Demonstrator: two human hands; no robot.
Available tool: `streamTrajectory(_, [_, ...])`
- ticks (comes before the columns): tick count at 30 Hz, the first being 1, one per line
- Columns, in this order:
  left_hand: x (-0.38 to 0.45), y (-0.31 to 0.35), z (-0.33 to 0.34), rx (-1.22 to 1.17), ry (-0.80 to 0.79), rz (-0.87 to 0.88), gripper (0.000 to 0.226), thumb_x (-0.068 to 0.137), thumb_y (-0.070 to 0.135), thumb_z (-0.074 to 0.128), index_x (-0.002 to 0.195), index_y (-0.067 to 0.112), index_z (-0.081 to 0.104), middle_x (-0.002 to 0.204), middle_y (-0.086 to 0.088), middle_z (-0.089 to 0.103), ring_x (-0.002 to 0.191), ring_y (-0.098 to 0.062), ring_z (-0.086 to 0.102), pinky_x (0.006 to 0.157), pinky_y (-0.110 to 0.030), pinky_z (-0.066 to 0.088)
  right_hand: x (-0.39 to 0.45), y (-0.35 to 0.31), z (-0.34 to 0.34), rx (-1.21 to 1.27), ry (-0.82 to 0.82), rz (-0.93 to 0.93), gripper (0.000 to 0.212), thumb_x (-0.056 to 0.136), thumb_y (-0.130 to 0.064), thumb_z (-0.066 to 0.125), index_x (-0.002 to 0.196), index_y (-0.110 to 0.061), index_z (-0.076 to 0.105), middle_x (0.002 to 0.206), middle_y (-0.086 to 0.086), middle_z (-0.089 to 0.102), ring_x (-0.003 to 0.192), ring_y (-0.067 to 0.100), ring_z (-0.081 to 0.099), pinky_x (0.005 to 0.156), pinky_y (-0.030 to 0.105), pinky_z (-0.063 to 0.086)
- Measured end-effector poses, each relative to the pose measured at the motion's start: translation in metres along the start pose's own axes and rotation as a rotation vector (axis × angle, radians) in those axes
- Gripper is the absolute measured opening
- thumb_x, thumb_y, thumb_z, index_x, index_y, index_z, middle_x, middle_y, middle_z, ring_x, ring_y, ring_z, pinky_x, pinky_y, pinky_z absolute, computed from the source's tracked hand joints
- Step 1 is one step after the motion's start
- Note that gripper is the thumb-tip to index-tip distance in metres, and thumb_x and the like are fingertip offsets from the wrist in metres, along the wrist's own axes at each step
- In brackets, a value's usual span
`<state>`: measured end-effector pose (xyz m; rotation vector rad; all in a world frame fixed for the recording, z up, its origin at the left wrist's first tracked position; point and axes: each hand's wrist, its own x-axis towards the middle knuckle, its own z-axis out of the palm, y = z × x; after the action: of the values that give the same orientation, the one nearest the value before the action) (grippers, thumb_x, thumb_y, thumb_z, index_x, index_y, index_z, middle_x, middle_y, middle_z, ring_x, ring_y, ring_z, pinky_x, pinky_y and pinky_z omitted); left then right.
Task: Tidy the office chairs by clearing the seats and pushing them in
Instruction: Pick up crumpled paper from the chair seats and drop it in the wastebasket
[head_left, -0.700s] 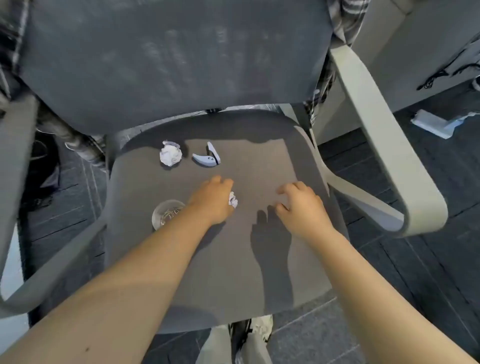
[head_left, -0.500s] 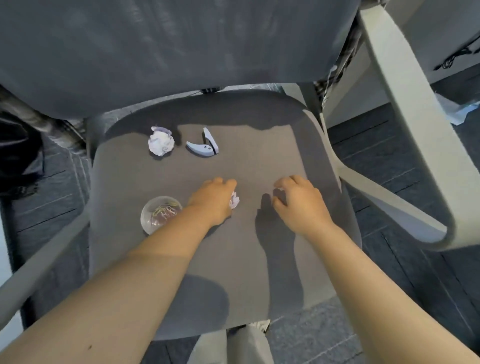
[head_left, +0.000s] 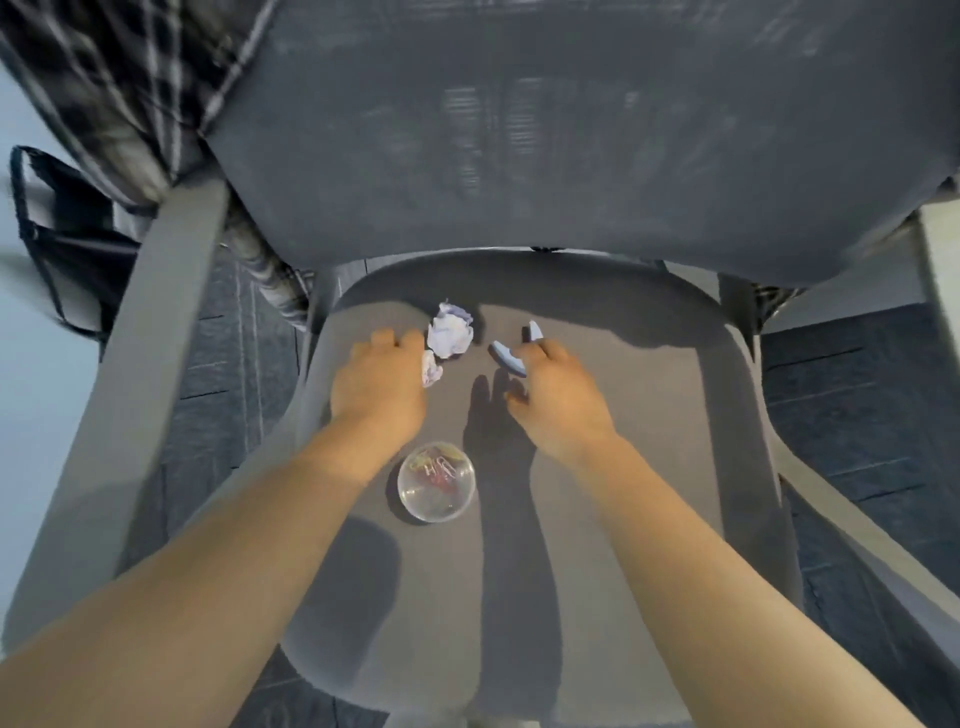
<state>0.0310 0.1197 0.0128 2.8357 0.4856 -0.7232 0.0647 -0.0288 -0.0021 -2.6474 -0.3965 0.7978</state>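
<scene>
A grey office chair seat (head_left: 649, 467) fills the view, its backrest (head_left: 545, 130) at the top. My left hand (head_left: 382, 382) is closed around a small crumpled paper ball (head_left: 431, 371) that pokes out by the thumb. It reaches beside a bigger crumpled paper ball (head_left: 451, 331) lying on the seat. My right hand (head_left: 558, 392) has its fingers on a white and blue curved clip-like object (head_left: 511, 353); a full grip is not clear. A clear round container of paper clips (head_left: 436, 480) stands on the seat between my forearms.
Light grey armrests (head_left: 156, 338) flank the seat on both sides. A plaid cloth (head_left: 130, 93) hangs at the upper left over the chair back. A black bag (head_left: 57, 234) sits on the dark tiled floor (head_left: 857, 405) at the left.
Both hands have moved toward the back of the seat. The left carries the small paper ball up to the bigger one. The right has reached the white and blue object.
</scene>
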Motion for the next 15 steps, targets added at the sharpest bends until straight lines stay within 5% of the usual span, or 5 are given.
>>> streamTrajectory(8, [0.031, -0.042, 0.015, -0.037, 0.097, -0.146, 0.036, 0.089, 0.005, 0.055, 0.123, -0.001, 0.045, 0.128, -0.022, 0.046, 0.117, -0.038, 0.047, 0.087, -0.045, 0.048, 0.067, -0.046, 0.036, -0.107, 0.027, -0.136, 0.068, 0.086, -0.004, 0.058, 0.145, -0.024, 0.028, 0.155, 0.014, 0.015, 0.137, 0.037, 0.028, 0.102, 0.046, 0.041])
streamTrajectory(15, [0.041, -0.045, 0.025, -0.067, 0.123, -0.132, 0.037, 0.088, -0.001, 0.051, 0.125, -0.003, 0.044, 0.131, -0.023, 0.045, 0.119, -0.038, 0.045, 0.087, -0.043, 0.047, 0.078, -0.046, 0.039, -0.191, 0.086, -0.129, 0.043, 0.086, 0.004, 0.050, 0.127, -0.011, 0.051, 0.139, 0.017, 0.036, 0.124, 0.038, 0.037, 0.102, 0.043, 0.038])
